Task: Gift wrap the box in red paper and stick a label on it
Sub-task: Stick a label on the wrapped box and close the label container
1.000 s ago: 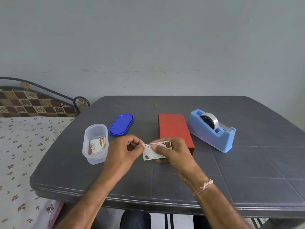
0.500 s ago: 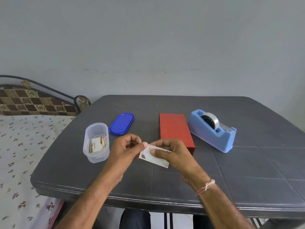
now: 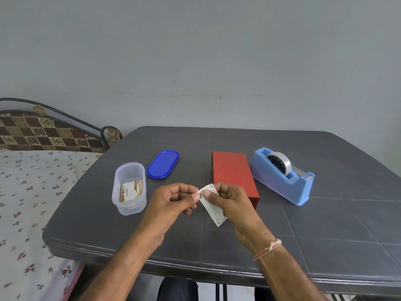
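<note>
Box (image 3: 233, 173) already wrapped red on counter (image 3: 325, 224); both hands, left (image 3: 173, 202) and right (image 3: 231, 203), pinch label (image 3: 213, 208) at its top corner, apparently peeling backing; sticking remains.

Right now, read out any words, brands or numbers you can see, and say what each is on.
"Best Wishes", probably: red print on the card inside the clear tub; blurred.
On the label pinched by the left hand and right hand: no words legible.
On the blue lid: tiny mark, too small to read.
On the red box and tape dispenser: none.
</note>
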`<action>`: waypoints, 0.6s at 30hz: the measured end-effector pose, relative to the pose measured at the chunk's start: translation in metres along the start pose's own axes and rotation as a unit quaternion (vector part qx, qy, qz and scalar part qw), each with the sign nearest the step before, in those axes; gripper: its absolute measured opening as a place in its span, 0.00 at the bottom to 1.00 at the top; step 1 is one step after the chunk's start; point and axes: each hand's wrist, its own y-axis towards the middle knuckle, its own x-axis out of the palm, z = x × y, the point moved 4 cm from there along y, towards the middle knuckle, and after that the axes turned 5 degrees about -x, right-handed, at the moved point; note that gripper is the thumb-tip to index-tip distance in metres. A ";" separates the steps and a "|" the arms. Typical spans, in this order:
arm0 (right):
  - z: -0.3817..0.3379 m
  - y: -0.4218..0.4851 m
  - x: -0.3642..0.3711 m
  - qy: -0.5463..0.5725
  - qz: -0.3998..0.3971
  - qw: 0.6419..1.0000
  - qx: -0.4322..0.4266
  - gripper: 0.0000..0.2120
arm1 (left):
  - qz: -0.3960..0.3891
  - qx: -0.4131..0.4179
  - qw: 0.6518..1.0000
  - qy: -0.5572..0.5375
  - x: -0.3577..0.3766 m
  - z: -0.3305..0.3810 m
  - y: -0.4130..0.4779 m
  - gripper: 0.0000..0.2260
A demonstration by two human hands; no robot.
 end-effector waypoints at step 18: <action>-0.003 -0.002 0.002 0.041 -0.004 0.999 -0.013 0.06 | -0.029 -0.048 0.994 -0.095 0.005 -0.001 -0.002 0.07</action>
